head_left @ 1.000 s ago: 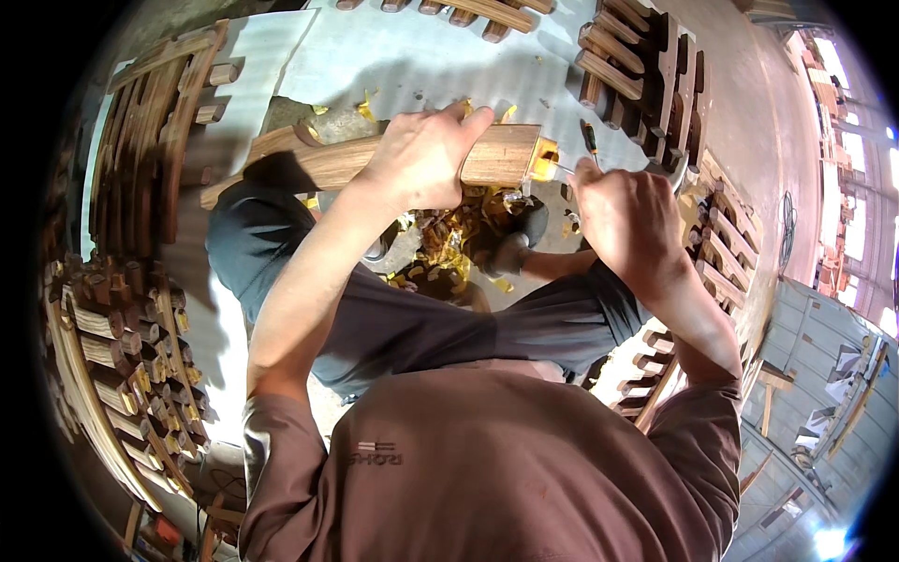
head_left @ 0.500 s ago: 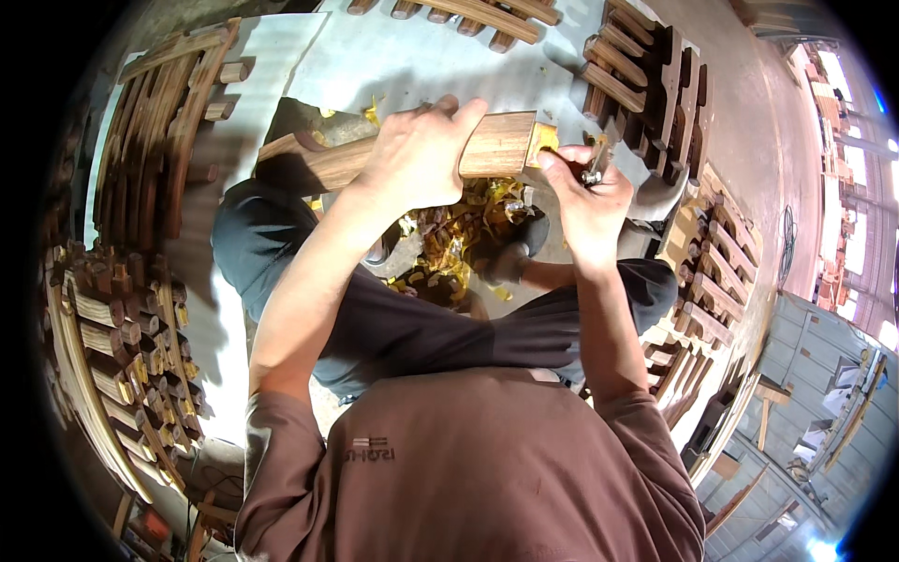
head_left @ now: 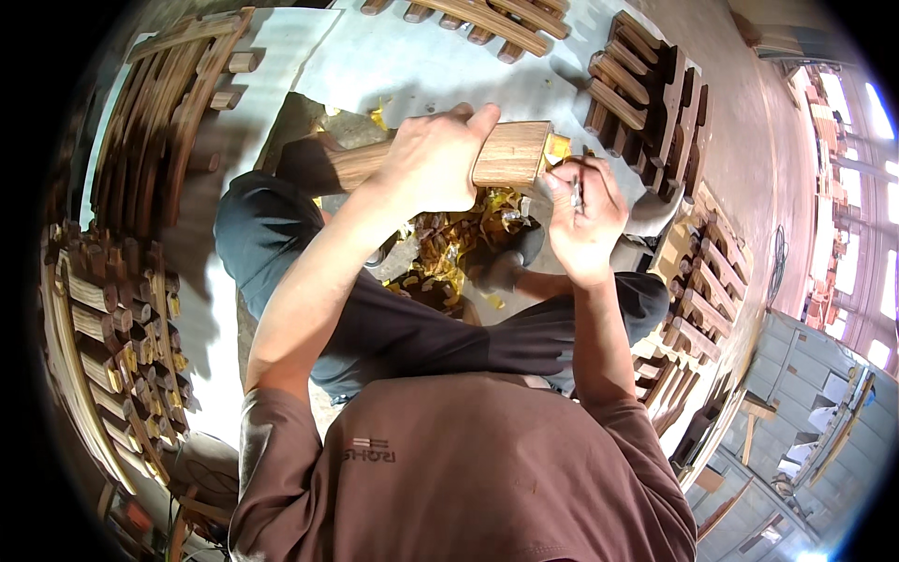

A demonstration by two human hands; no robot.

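Observation:
A shaped brown wooden piece (head_left: 511,155) lies across above my lap, its darker curved end at the left. My left hand (head_left: 435,159) is wrapped over its middle. Yellow tape or film (head_left: 558,148) clings to the squared right end. Close against that end, my right hand (head_left: 590,211) is closed on a small metal tool (head_left: 576,195). Most of the tool is hidden by the fingers, so its exact kind does not show. The right fingertips are at the yellow film.
Yellow and brown scraps (head_left: 440,244) litter the floor between my legs. Stacked wooden pieces stand at left (head_left: 154,131), lower left (head_left: 112,328), far right (head_left: 655,94) and right (head_left: 707,290). Pale sheeting (head_left: 421,66) covers the floor beyond.
The wooden piece and both hands sit slightly further right in view. My right hand has turned and dropped a little, its fingers now curled over the metal tool, which stood out more before.

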